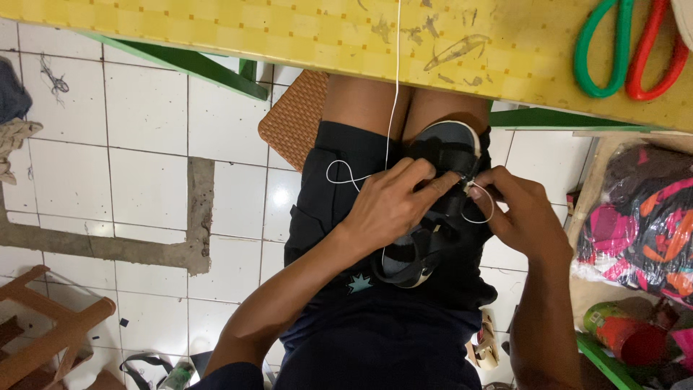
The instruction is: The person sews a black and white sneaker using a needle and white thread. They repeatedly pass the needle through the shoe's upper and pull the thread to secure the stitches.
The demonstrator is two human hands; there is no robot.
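We have a black sandal (pixel 433 209) lying on our lap, below the edge of the yellow table (pixel 289 36), and everything here we place from that sandal. Our left hand (pixel 393 206) lies over the sandal's middle, fingers curled down and pressing its strap, thumb and forefinger pinched near the strap's right edge. Our right hand (pixel 523 213) sits just right of the sandal, fingers closed on a white thread (pixel 395 87), which loops beside the strap and runs from the sandal straight up past the table edge. There may be a needle between the fingertips, but it is too small for us to tell. To stitch well, we judge that the left hand should keep the strap flat and firm against the sole while the right draws the thread snug and even, with the loose loop left of the sandal kept clear of tangles. Up and to the right of the sandal, 2 pairs of scissors, 1 green-handled (pixel 603 50) and 1 red-handled (pixel 657 54), lie on the table. Left of the sandal the white tiled floor (pixel 144 173) shows.
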